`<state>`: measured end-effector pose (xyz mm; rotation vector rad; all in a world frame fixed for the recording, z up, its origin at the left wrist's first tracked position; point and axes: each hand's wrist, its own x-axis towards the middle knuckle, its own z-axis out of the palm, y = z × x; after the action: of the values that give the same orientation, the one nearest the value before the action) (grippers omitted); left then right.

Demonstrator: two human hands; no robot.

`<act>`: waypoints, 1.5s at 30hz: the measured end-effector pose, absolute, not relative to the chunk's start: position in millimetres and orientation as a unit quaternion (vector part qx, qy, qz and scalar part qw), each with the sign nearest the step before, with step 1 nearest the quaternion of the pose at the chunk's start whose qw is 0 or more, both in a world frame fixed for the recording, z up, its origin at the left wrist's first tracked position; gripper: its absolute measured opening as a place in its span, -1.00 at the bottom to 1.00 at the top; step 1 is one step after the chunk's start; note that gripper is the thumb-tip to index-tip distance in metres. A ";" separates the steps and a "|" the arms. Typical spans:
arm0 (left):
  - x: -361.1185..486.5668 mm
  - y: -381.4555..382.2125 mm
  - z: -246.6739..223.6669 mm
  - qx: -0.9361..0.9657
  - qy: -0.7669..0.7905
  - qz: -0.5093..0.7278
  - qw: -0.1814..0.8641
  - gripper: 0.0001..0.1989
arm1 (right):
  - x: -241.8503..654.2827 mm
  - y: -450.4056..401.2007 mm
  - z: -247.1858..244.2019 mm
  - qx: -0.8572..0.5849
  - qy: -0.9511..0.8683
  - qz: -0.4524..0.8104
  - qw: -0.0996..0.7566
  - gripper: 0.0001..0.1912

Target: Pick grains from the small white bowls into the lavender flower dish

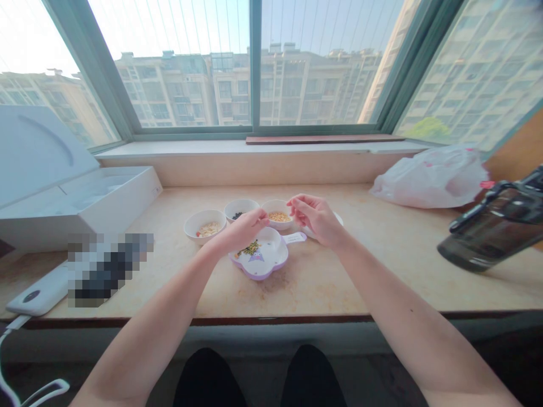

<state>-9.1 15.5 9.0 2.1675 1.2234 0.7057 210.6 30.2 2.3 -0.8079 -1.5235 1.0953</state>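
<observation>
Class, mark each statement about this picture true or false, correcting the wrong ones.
1. The left hand is near the purple-edged dish. True.
2. That dish is full to the rim. False: much of its surface is bare.
3. The bowl of black pieces stands left of the bowl of yellow pieces. True.
4. The right hand is over the white box. False: it is near the bowl of yellow pieces.
5. The box's lid stands open. True.

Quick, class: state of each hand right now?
Left hand: partly curled; whether holding anything cannot be told.
Right hand: curled; cannot tell if holding anything.
</observation>
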 end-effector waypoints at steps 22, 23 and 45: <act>-11.6 13.8 13.4 0.614 0.282 0.367 0.640 -0.64 | 240.8 44.5 6.3 -0.688 -0.667 0.005 0.284 -0.75; -12.0 13.6 14.4 0.603 0.271 0.363 0.657 -0.64 | 237.5 44.2 6.4 -0.665 -0.676 0.018 0.317 -0.76; 5.3 8.2 3.0 0.622 0.363 0.362 0.591 -0.69 | 194.6 20.2 -7.9 -0.388 -0.741 0.311 0.451 -0.72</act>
<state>5.3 8.2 3.0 1.4482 0.8446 0.8424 194.6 20.2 -7.9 -0.9601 -1.8323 0.7678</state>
